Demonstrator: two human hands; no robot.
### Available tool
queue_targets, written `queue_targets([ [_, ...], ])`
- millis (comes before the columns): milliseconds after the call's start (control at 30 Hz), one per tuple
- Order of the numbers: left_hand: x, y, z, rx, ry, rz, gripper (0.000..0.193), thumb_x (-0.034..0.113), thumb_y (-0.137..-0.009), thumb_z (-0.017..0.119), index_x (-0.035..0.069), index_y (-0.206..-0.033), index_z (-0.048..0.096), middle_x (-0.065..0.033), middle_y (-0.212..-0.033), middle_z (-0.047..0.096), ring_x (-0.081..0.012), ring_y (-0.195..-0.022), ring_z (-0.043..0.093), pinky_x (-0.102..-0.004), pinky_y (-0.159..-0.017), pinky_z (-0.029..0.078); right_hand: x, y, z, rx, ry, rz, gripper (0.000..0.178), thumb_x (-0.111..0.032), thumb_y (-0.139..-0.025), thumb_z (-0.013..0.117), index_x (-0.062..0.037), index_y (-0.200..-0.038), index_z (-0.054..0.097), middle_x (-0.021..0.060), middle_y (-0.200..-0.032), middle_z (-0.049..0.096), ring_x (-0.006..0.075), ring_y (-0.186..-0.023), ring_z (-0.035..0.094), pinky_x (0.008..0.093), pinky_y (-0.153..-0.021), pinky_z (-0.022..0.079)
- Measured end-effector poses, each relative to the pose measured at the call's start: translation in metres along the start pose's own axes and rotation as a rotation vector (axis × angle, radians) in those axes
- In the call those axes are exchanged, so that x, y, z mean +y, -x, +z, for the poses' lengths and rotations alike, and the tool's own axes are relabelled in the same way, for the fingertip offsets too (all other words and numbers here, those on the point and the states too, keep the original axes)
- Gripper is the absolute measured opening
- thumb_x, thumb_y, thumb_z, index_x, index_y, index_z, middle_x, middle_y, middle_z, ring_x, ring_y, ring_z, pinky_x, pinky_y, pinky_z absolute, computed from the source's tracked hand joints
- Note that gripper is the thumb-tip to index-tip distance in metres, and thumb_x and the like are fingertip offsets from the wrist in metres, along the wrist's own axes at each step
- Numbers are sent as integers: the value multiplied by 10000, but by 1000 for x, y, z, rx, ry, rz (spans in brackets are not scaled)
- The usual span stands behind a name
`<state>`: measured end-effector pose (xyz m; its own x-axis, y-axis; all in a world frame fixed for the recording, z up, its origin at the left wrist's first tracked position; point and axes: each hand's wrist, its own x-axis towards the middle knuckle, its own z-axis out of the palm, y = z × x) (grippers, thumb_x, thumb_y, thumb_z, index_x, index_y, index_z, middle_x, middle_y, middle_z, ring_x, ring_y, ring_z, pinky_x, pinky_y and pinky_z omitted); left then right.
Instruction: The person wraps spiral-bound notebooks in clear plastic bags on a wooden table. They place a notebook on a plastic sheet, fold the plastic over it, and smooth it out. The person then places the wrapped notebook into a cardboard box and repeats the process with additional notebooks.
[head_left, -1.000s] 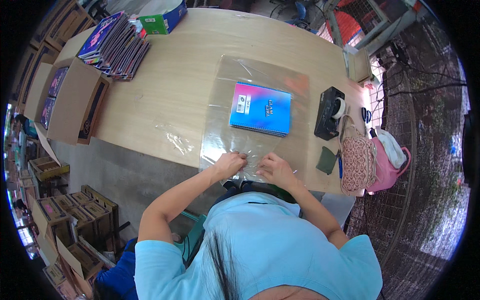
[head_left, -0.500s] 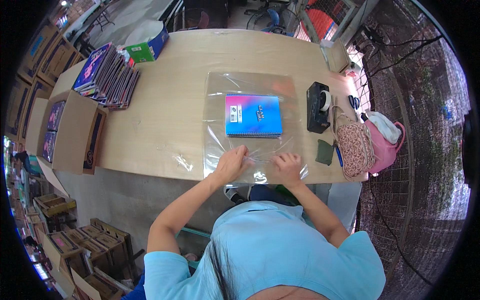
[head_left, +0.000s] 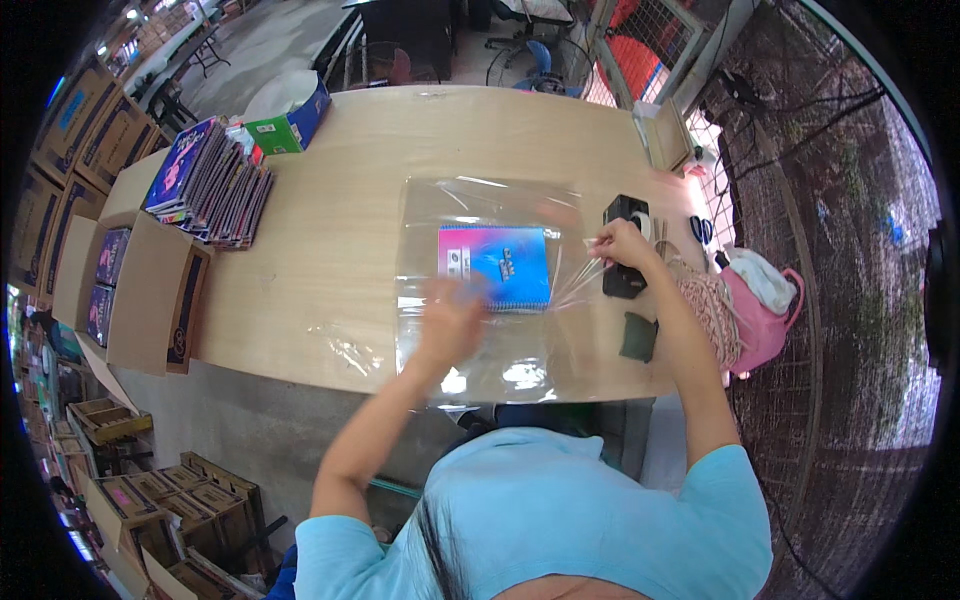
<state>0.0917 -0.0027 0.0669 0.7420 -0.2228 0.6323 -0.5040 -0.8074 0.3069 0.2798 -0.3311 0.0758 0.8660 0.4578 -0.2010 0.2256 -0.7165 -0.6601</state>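
A pink-and-blue spiral notebook (head_left: 525, 268) lies flat on a sheet of clear plastic film (head_left: 425, 215), its wire binding toward me. My left hand (head_left: 450, 322) is over the notebook's lower left corner; motion smears its fingers, so whether they grip anything is unclear. Beside the black tape dispenser (head_left: 622, 285), my right hand (head_left: 625, 243) is closed in a pinch. Creases in the film's right side run up to those fingers, which hold its edge lifted off the table. The hand and wrist partly cover the dispenser.
To the left stand an open cardboard box (head_left: 150, 300), a stack of notebooks (head_left: 215, 190) and a green-and-blue box (head_left: 290, 120). On the right lie a dark green pouch (head_left: 638, 337), scissors (head_left: 701, 230), a patterned pouch (head_left: 710, 325) and a pink bag (head_left: 765, 325). The wooden table (head_left: 330, 230) has a near edge.
My right hand has moved from the film's near edge up and right, to beside the tape dispenser, drawing the film's side up. My left hand has shifted up onto the notebook's lower left.
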Motion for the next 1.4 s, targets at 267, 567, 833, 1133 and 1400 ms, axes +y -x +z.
queue_targets([
  [267,40,12,68,-547,-75,-331,779,505,-757,685,363,-1436,331,-224,-1516,140,-480,-1362,169,-702,-1006,192,5,-54,-12,-219,156,173,130,-134,-701,742,-14,-703,692,78,-605,655,157,-532,629,313,-526,507],
  [567,35,-1,66,-704,-92,-340,866,503,-663,745,421,-1420,332,-209,-1545,73,-516,-1369,127,-762,-961,195,-40,-172,82,-77,179,-201,208,-239,-776,672,-67,-888,705,176,-905,662,333,-849,651,422,-745,520],
  [833,31,2,72,-651,-86,-361,809,497,-691,709,434,-1412,346,-158,-1551,119,-465,-1390,141,-753,-979,175,-18,-220,113,353,478,-545,180,-143,-721,681,-107,-897,670,65,-1148,573,259,-1092,525,467,-824,435],
  [1133,35,-14,68,-560,-53,-455,757,467,-712,713,361,-1394,401,-139,-1485,262,-412,-1330,276,-668,-985,236,-31,-273,51,-410,123,-270,171,-130,-661,732,-50,-810,703,121,-856,674,245,-759,639,373,-698,502],
  [1400,36,-7,74,-433,-82,-534,741,432,-710,732,317,-1377,429,-211,-1368,333,-392,-1257,326,-634,-1009,238,-101,-193,40,-288,390,-591,203,-92,-705,655,-102,-887,744,106,-775,662,241,-722,642,350,-655,519],
])
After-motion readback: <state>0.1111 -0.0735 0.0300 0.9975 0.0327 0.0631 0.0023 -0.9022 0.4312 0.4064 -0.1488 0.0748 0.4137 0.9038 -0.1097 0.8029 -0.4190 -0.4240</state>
